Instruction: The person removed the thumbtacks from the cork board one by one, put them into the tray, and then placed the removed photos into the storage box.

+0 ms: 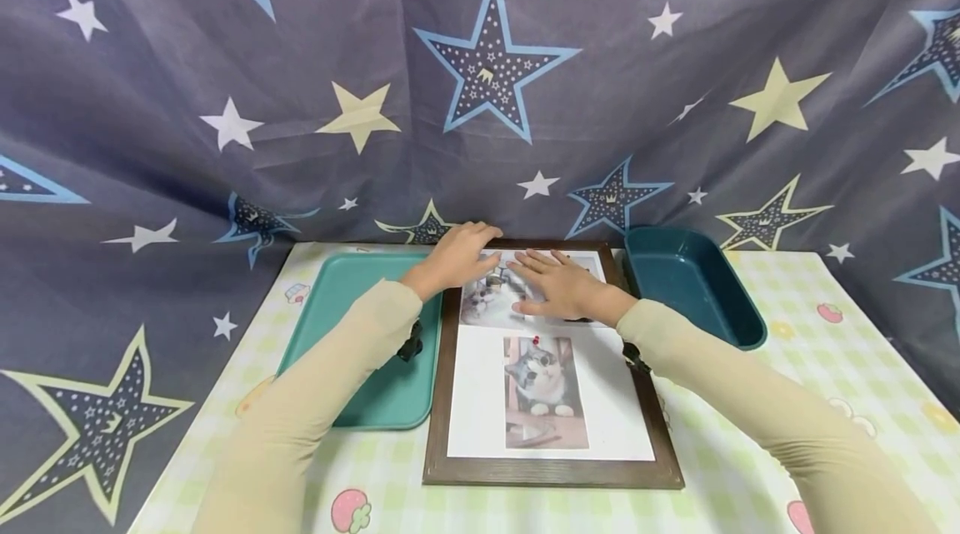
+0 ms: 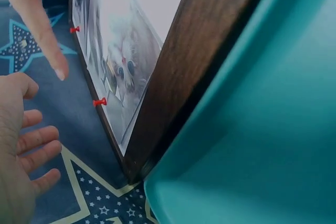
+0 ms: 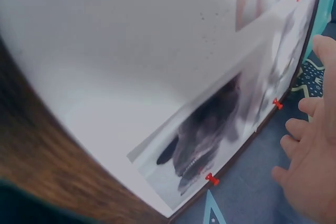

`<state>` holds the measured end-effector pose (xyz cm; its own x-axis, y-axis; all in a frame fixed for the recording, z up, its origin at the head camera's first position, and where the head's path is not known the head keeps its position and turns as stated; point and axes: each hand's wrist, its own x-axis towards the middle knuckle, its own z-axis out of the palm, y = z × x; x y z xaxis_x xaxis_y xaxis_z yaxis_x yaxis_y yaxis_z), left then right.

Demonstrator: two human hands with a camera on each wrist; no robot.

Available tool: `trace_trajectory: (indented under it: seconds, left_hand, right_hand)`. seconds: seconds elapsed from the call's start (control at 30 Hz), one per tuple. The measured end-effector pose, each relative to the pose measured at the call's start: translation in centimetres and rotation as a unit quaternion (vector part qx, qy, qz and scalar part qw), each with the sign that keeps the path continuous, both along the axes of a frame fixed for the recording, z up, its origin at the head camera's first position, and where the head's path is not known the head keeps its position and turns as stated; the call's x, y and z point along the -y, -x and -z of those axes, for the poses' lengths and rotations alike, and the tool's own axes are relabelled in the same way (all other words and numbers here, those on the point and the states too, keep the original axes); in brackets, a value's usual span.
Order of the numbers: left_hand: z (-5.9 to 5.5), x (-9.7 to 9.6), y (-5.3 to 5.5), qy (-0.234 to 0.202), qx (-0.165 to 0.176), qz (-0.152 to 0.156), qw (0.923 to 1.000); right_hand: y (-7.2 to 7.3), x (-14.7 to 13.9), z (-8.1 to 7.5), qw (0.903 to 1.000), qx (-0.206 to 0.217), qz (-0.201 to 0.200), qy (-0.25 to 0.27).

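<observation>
A brown-framed white board (image 1: 480, 401) lies on the table. A printed cat photo (image 1: 543, 401) is fastened at its middle by a red push pin (image 1: 536, 341). Across its upper part lie more prints, among them a pale kitten photo (image 2: 128, 64) and a dark animal photo (image 3: 205, 129), with red push pins (image 2: 100, 102) along the far edge. My left hand (image 1: 457, 259) is over the upper left corner, fingers spread and loose. Beside it my right hand (image 1: 566, 288) extends flat over the upper prints, fingers straight. Neither holds anything; whether they touch the prints is unclear.
Left of the board lies a green tray (image 1: 405, 401), partly behind the left sleeve. A deep dark-teal bin (image 1: 731, 292) stands at the right. Under everything is a checked tablecloth (image 1: 397, 501), and a star-patterned curtain (image 1: 570, 126) hangs behind the table.
</observation>
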<state>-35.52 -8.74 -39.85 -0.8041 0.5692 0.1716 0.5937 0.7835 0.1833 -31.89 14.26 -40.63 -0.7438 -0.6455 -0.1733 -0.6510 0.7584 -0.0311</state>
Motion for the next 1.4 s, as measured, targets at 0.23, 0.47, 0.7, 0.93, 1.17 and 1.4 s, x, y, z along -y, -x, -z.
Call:
trace_trajectory:
  seconds: [0.23,0.47,0.7,0.93,1.17,1.4]
  left_hand:
    - [0.9,-0.7,0.7,-0.012,0.0,-0.009,0.9999]
    - [1.8,-0.8,1.4,-0.022,0.005,-0.015,0.9996]
    - [2.2,-1.1,2.1,-0.025,0.0,-0.023,0.9994]
    - [2.8,-1.4,2.6,-0.006,-0.011,-0.02,0.9997]
    - [2.9,-1.5,2.9,0.005,-0.029,-0.011,0.9995]
    - [3.1,-1.5,3.1,0.026,-0.024,-0.012,0.9993]
  right_hand:
    - [-0.1,0.5,1.2,0.9998,-0.002,-0.013,-0.014]
    - [-0.2,0.6,1.7,0.9997,0.004,-0.023,-0.005]
    - [-0.1,0.5,2.0,0.9993,0.015,-0.03,0.018]
    - [0.1,0.3,2.7,0.9987,0.021,-0.028,0.037]
    - [0.3,0.1,3.2,0.9988,0.023,-0.021,0.037]
    - [0.5,0.1,3.5,0.9986,0.02,-0.024,0.043]
